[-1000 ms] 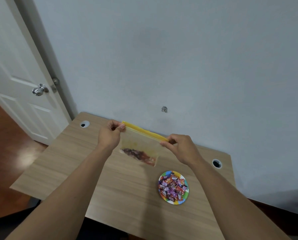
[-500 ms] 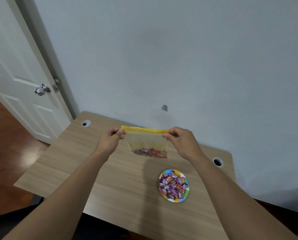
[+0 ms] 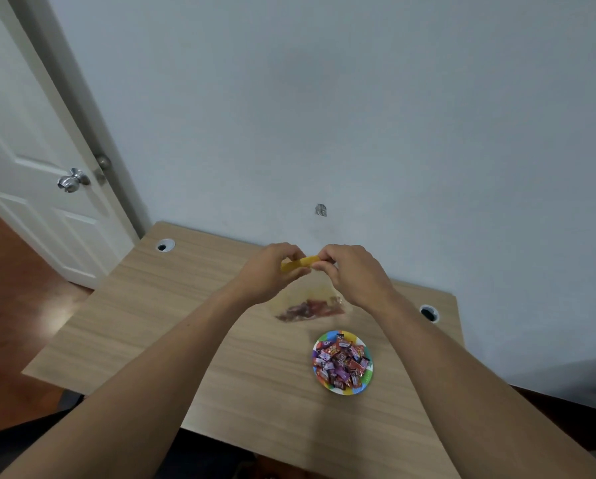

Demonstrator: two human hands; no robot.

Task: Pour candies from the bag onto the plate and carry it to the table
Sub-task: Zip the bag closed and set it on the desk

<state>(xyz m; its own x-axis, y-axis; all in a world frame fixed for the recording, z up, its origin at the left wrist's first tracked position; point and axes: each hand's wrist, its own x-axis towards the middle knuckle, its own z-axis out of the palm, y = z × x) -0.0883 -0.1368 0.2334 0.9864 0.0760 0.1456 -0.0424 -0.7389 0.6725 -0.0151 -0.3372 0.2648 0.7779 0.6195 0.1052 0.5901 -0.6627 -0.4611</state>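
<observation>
Pinching the yellow zip strip (image 3: pixel 298 263), the left hand (image 3: pixel 268 274) and right hand (image 3: pixel 353 274) hold the bag (image 3: pixel 308 302) upright above the table (image 3: pixel 151 305). A few candies (image 3: pixel 310 309) sit in its bottom. The plate (image 3: pixel 365 382) lies nearer, heaped with sweets. Risk: an incomplete seal or slack pinch could drop the bag onto the heap, scattering sweets across the table.

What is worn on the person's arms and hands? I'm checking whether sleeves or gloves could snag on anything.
Nothing is visible on either. The left hand and right hand are bare, with no gloves, rings or watch showing, and the fingers are uncovered. Both forearms are bare as far as the bottom edge of the picture; no sleeve or cuff comes into view.
</observation>
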